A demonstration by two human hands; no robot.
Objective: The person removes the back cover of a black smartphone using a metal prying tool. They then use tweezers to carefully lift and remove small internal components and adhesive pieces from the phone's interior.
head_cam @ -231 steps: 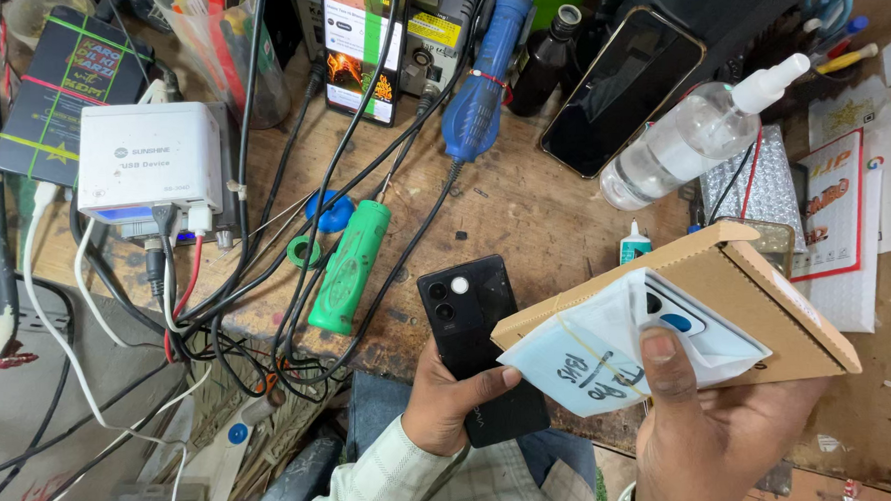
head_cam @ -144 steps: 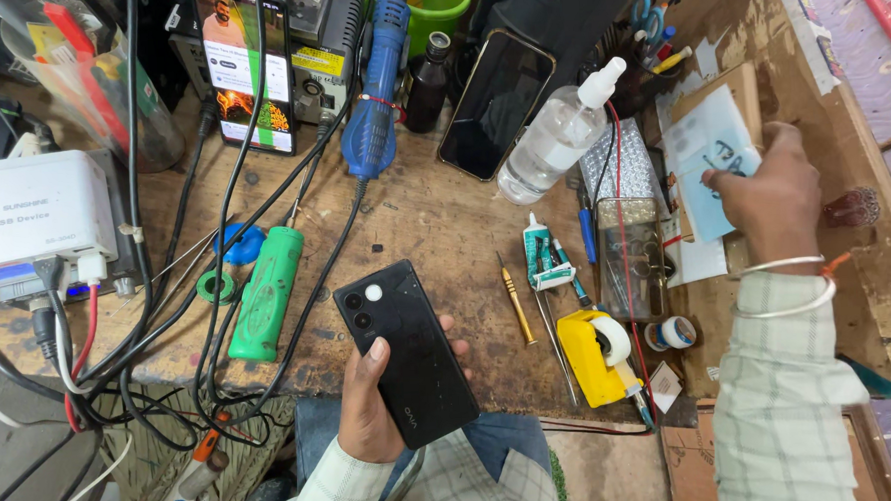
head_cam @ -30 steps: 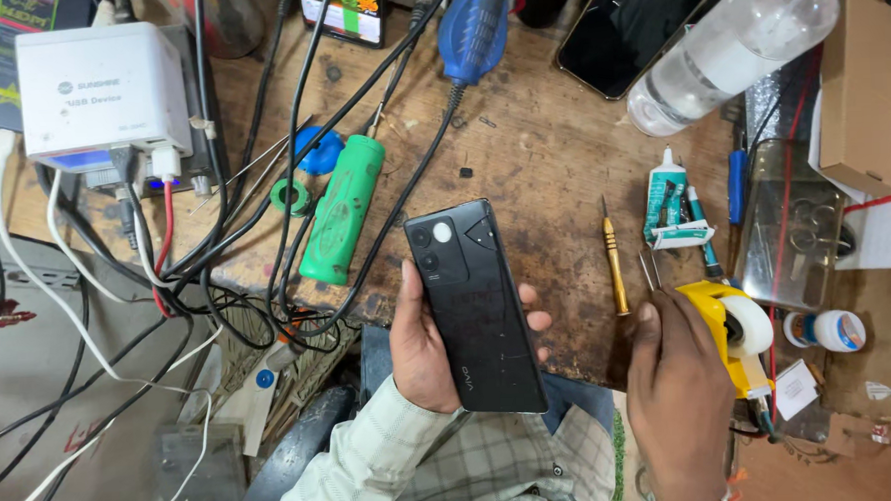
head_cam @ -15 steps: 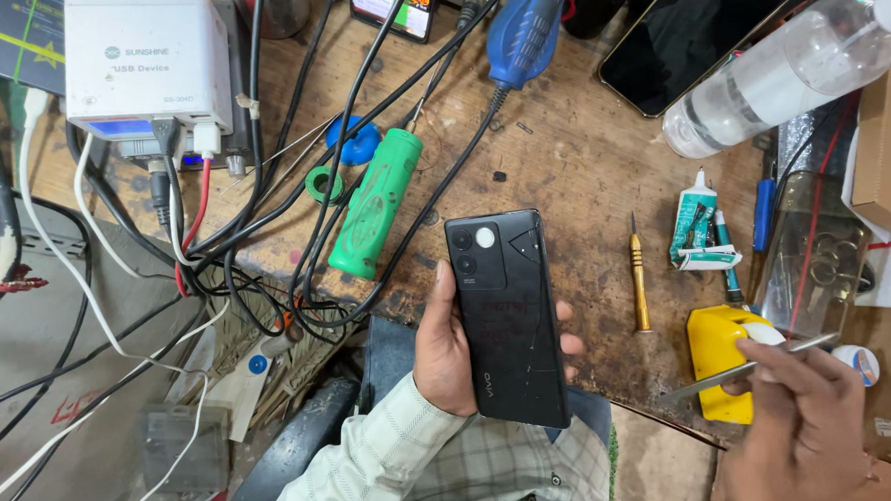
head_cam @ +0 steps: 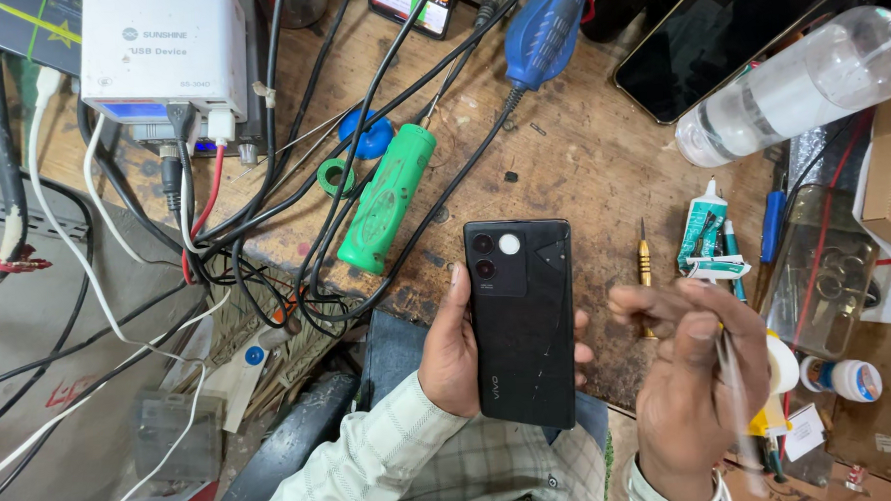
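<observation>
phone in hand, back not yet opened

the left hand [head_cam: 450, 355] wraps around a black phone [head_cam: 522, 322], back side up, above the wooden bench [head_cam: 582, 164] edge. the right hand [head_cam: 687, 380] pinches thin tweezers [head_cam: 732, 388] beside it. the back cover looks closed, so the work seems at its beginning. the phone's long axis runs away from the person, cameras at the far end.

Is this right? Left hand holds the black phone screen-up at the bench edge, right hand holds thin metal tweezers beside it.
Not quite. The head view shows the black phone back-up, not screen-up: its camera lenses and flash face the camera. The rest stands: the left hand grips it at the edge of the wooden bench, and the right hand holds thin metal tweezers beside it.
</observation>
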